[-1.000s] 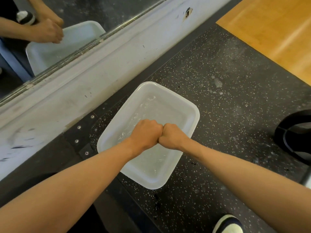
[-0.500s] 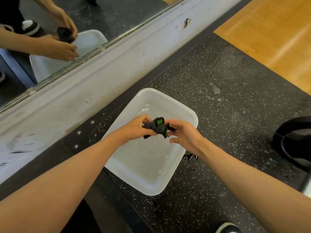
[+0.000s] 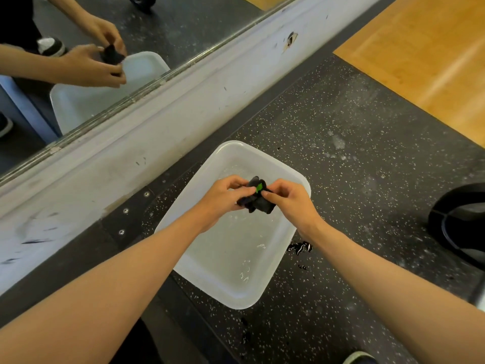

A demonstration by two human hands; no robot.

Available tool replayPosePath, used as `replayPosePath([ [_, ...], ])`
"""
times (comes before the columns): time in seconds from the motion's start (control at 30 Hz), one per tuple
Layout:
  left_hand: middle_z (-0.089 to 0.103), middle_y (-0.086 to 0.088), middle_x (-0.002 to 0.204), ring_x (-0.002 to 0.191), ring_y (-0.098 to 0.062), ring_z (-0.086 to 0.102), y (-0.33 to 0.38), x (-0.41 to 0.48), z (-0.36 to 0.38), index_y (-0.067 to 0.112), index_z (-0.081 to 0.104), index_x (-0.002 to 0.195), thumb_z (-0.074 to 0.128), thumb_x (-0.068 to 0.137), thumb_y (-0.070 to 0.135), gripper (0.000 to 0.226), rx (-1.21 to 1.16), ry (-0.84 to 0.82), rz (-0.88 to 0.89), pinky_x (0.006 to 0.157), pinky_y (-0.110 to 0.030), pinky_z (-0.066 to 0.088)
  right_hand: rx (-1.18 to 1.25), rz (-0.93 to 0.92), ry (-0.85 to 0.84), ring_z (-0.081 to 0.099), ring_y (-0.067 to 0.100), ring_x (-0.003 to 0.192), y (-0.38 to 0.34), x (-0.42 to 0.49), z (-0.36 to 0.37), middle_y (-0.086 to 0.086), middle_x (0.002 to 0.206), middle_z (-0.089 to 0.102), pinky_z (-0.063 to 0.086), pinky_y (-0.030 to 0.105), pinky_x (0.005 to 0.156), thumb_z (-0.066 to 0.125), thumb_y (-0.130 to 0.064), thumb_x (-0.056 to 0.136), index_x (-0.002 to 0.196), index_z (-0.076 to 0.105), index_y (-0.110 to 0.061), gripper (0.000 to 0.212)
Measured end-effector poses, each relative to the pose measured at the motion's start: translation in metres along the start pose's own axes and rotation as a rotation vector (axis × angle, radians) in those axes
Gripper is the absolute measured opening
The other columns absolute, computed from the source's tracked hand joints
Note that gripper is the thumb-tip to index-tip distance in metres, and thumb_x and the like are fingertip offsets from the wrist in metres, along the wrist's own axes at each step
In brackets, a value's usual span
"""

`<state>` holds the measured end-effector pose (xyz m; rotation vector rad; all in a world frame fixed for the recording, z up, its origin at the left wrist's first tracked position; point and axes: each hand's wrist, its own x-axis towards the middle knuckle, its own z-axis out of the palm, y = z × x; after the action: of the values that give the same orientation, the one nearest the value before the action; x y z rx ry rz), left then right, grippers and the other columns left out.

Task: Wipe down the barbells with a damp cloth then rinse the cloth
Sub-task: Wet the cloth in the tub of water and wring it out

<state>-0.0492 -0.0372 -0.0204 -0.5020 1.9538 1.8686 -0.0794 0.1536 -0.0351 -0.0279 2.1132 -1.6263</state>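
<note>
I am looking down at both hands working in the middle of the frame, over a pale plastic tub [image 3: 237, 306] that is sitting on the speckled black floor [image 3: 354, 179] and holding shallow water. My left hand [image 3: 223, 198] is gripping one side of the dark cloth [image 3: 258, 202] with curled fingers, and my right hand [image 3: 291, 203] is pinching the other side, so the bunched cloth is hanging between them above the far half of the tub, a small green tag [image 3: 259, 187] showing on top. A little puddle [image 3: 300, 248] is shining on the floor just beside the tub's right rim. In the upper left, a mirror [image 3: 183, 27] is reflecting the hands, cloth and tub. Wooden flooring [image 3: 420, 61] is filling the upper right, and a round black object [image 3: 459, 224] is poking in at the right edge.
</note>
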Motion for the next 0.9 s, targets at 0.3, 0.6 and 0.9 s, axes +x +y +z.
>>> replayPosePath([
  [0.3, 0.070, -0.006, 0.105, 0.104, -0.025, 0.069, -0.001, 0.005, -0.001, 0.015, 0.059, 0.097, 0.061, 0.101, 0.023, 0.009, -0.114, 0.072, -0.076, 0.094, -0.048, 0.057, 0.065, 0.063, 0.099, 0.064, 0.020, 0.077, -0.001, -0.002, 0.008, 0.014, 0.086, 0.073, 0.051, 0.033, 0.075, 0.064, -0.006, 0.095, 0.084, 0.059, -0.006, 0.012],
  [0.6, 0.070, -0.009, 0.097, 0.093, -0.025, 0.068, -0.005, 0.006, 0.006, 0.011, 0.064, 0.092, 0.068, 0.094, 0.008, 0.005, 0.030, 0.271, 0.023, 0.096, -0.044, 0.054, 0.042, 0.099, 0.110, 0.059, 0.008, 0.068, -0.010, -0.009, 0.011, 0.003, 0.075, 0.063, 0.042, 0.022, 0.062, 0.059, -0.011, 0.099, 0.079, 0.053, -0.013, 0.021],
  [0.9, 0.051, -0.009, 0.083, 0.071, -0.024, 0.057, 0.015, 0.003, -0.010, 0.011, 0.051, 0.118, 0.046, 0.105, 0.016, 0.015, -0.854, 0.440, -0.192, 0.075, -0.039, 0.055, 0.228, 0.002, 0.472, 0.063, 0.023, 0.078, -0.037, 0.002, 0.004, 0.000, 0.075, 0.060, 0.053, 0.052, 0.084, 0.053, -0.015, 0.096, 0.075, 0.045, -0.020, 0.022],
])
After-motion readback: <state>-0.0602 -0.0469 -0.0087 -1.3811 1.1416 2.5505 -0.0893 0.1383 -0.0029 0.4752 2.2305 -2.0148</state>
